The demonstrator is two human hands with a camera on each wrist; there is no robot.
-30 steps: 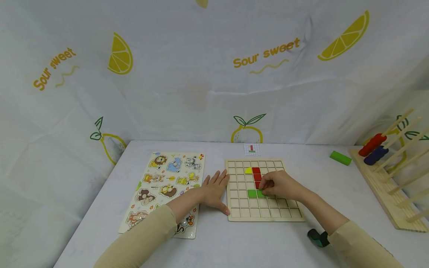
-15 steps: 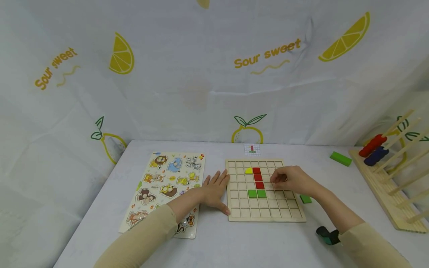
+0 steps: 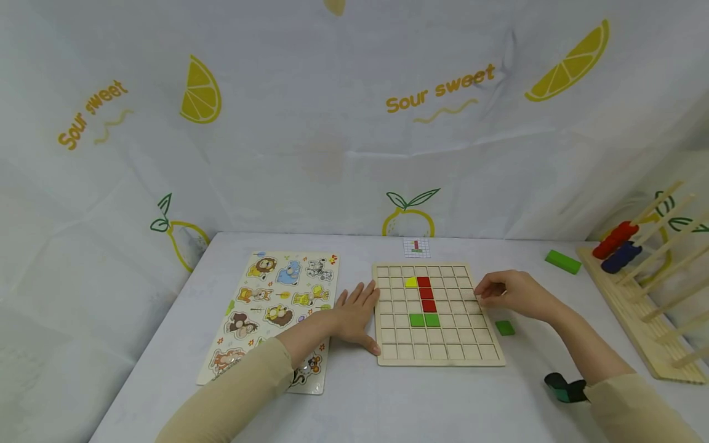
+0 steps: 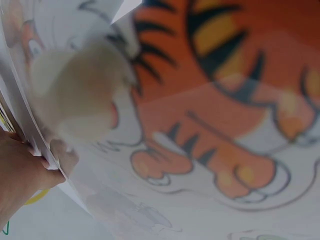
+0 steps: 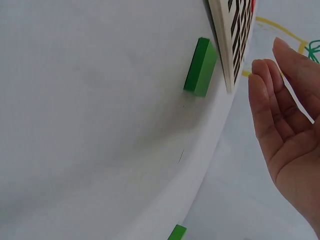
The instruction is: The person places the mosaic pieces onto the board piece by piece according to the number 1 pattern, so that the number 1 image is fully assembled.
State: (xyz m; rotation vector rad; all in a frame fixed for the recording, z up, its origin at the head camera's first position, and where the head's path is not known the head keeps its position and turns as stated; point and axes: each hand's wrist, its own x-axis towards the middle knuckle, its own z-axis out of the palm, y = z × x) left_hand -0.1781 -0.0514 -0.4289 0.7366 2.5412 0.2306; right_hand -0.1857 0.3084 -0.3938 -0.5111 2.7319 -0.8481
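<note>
My left hand (image 3: 356, 317) lies with its fingers straight against the left edge of a wooden grid board (image 3: 460, 352). On that board are a yellow curved-edged piece (image 3: 411, 282), a column of red tiles (image 3: 428, 306) and two green tiles (image 3: 424, 320) below it. Just off the board's right edge hovers my right hand (image 3: 512, 295), its fingers loosely bent and holding nothing. A loose green tile (image 3: 504, 328) lies on the table under it. In the right wrist view, the thumb and fingers of the right hand (image 5: 287, 120) stand apart with nothing between them.
An animal puzzle board (image 3: 221, 341) lies under the left forearm; its tiger (image 4: 210, 150) fills the left wrist view. A small grid card (image 3: 417, 248) lies behind the board. At right are a green block (image 3: 562, 261) and a wooden peg rack (image 3: 656, 354) with red and blue beads.
My right hand has drawn away from the green tiles and moved right, off the board. The loose green tile has come into view. The left hand stays in place.
</note>
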